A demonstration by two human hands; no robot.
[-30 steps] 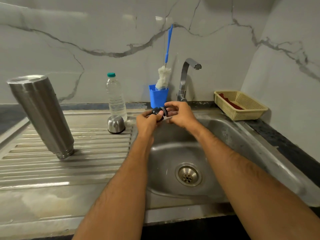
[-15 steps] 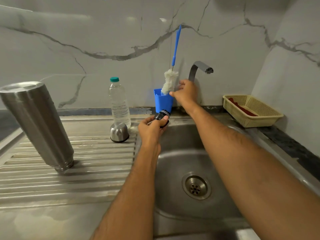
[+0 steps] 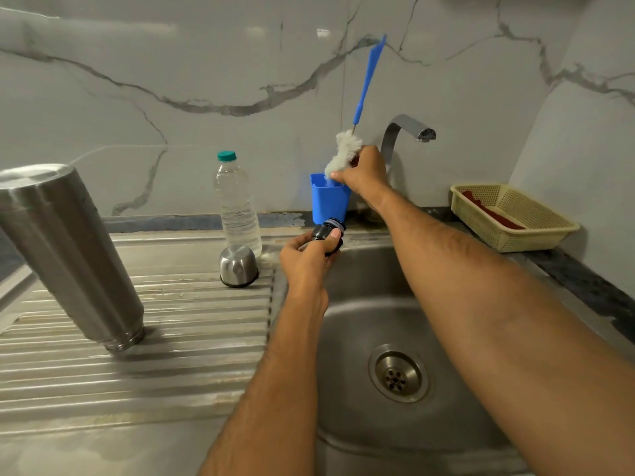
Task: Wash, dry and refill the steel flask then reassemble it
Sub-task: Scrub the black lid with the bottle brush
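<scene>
Gripped stopper [image 3: 327, 234] pointing up-right

A home kitchen: stainless steel sink [image 3: 360, 269] with ribbed drainboard [image 3: 137, 338], tap [image 3: 398, 132], and marble-patterned wall [image 3: 171, 63].

Single head-worn wide-angle view, looking forward and down over the sink [image 3: 360, 324] and drainboard [image 3: 137, 338] toward the marble wall [image 3: 171, 63]; both forearms close below.

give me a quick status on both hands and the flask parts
Left hand grip shut on black stopper over sink. Right hand at bottle brush in blue cup. Steel flask inverted on drainboard. Nothing blocking.
</scene>
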